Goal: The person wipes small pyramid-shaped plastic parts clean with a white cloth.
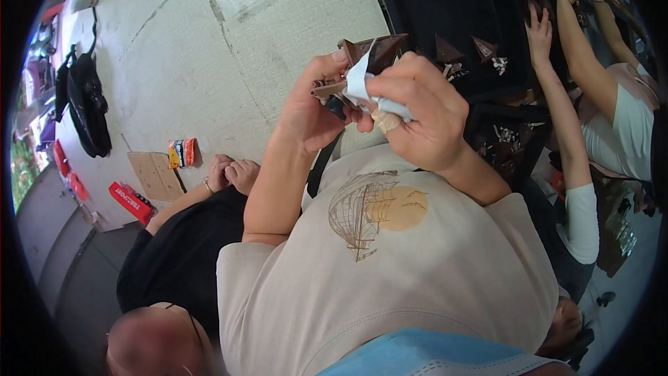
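In front of my chest, my left hand (pixel 309 101) is closed around a dark brown angular piece (pixel 381 50) with flat sloping faces and small pale bits at its lower end. My right hand (pixel 424 108) pinches a crumpled white cloth or tissue (pixel 358 80) against the near side of that piece. A pale tan wrap (pixel 386 120) shows at one of the right fingers. The piece's exact kind cannot be made out, and the fingers cover much of it.
Black trays (pixel 445 14) at the right hold similar brown pointed pieces (pixel 485 49). Co-workers' hands (pixel 539 38) reach over them. On the white table (pixel 229 49) are a black bag (pixel 87 101), cardboard (pixel 153 174) and an orange packet (pixel 182 153). Another person's hands (pixel 233 173) rest at the left edge.
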The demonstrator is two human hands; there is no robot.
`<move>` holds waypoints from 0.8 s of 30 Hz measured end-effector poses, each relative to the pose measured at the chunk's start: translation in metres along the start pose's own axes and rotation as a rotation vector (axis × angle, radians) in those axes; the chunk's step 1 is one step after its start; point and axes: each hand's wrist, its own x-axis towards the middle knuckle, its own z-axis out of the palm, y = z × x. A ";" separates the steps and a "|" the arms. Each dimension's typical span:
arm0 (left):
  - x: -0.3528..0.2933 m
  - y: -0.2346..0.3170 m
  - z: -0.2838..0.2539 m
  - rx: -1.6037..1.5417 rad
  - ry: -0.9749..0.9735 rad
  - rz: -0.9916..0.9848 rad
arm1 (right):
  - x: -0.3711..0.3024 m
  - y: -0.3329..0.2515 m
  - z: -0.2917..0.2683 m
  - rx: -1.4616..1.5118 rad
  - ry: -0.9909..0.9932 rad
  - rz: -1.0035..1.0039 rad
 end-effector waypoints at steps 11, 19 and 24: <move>-0.007 0.001 0.013 -0.183 -0.001 0.001 | -0.004 -0.006 -0.010 -0.047 -0.085 0.030; -0.003 -0.021 -0.015 -0.342 -0.366 0.095 | 0.017 -0.009 0.000 -0.043 -0.037 0.004; -0.013 -0.009 0.009 -0.118 -0.014 0.176 | -0.009 0.000 -0.010 -0.089 -0.081 0.164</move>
